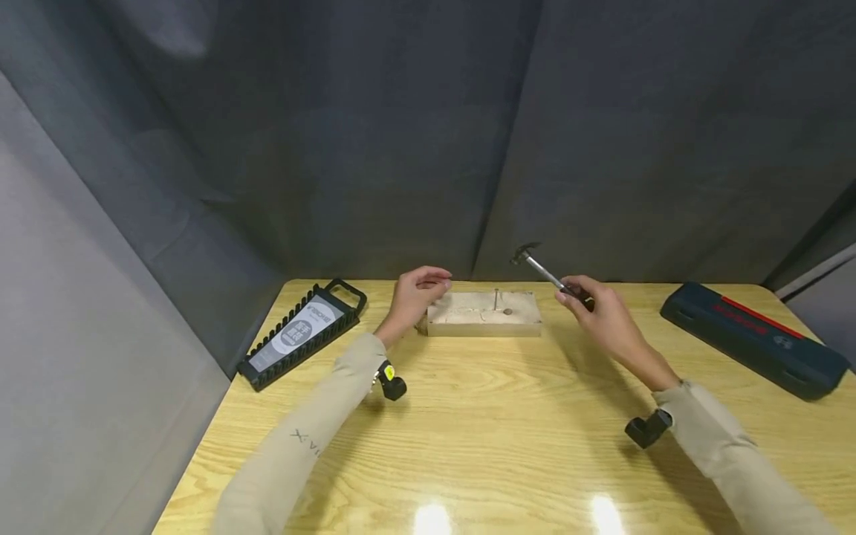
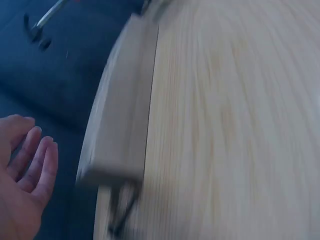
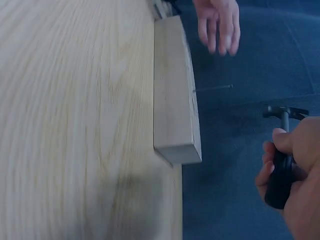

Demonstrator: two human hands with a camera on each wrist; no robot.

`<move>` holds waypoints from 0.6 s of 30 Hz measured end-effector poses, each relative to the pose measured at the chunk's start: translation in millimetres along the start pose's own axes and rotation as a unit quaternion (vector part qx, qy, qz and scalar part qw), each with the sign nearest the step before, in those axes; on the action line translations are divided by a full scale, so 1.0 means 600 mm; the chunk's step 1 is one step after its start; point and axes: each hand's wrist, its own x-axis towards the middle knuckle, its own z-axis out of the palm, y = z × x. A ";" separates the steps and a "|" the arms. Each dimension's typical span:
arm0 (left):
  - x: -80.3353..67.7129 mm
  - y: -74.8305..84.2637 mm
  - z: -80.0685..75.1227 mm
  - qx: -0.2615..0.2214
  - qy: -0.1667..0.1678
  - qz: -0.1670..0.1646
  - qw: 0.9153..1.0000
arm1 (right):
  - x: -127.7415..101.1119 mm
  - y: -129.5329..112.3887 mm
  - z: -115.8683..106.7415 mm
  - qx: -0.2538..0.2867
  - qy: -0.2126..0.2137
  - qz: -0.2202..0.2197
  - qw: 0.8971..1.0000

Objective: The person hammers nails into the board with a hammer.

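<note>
A pale wooden block (image 1: 461, 324) lies near the table's far edge. From its top a thin nail (image 1: 496, 299) stands upright; the right wrist view shows the same nail (image 3: 215, 88) with much of its shank exposed. Beside it is a small round brownish spot (image 1: 507, 312). My right hand (image 1: 605, 316) grips a claw hammer (image 1: 545, 273) by its black handle (image 3: 279, 182); the metal head is raised, up and to the right of the nail, touching nothing. Near the block's left end hovers my left hand (image 1: 416, 299), its fingers loosely bent and holding nothing (image 2: 27, 175).
A black toothed rack (image 1: 294, 334) with a pale label lies at the left. At the right rests a dark blue case (image 1: 756, 338) with a red stripe. A blurred dark object (image 2: 120, 210) is at the block's left end. Grey curtain (image 1: 374, 148) hangs behind the wooden table (image 1: 495, 416).
</note>
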 end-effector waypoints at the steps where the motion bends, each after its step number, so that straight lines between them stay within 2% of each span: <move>1: -0.003 0.000 -0.016 0.020 0.008 -0.005 1.000 | 0.000 0.001 -0.002 -0.004 0.000 -0.003 1.000; 4: -0.012 0.002 -0.058 0.100 0.028 -0.031 0.994 | -0.001 0.005 -0.004 -0.017 0.001 -0.013 1.000; 6: -0.020 0.003 -0.080 0.163 0.029 -0.065 0.984 | -0.002 0.009 -0.003 -0.016 0.002 -0.015 1.000; 8: -0.029 0.002 -0.093 0.215 0.017 -0.098 0.972 | -0.004 0.011 -0.003 -0.010 0.008 -0.010 1.000; 12: -0.043 -0.010 -0.100 0.277 -0.018 -0.145 0.950 | -0.004 0.016 -0.001 0.003 0.019 -0.002 1.000; 18: -0.052 -0.007 -0.094 0.315 -0.043 -0.190 0.929 | -0.001 0.013 0.007 0.003 0.004 -0.019 1.000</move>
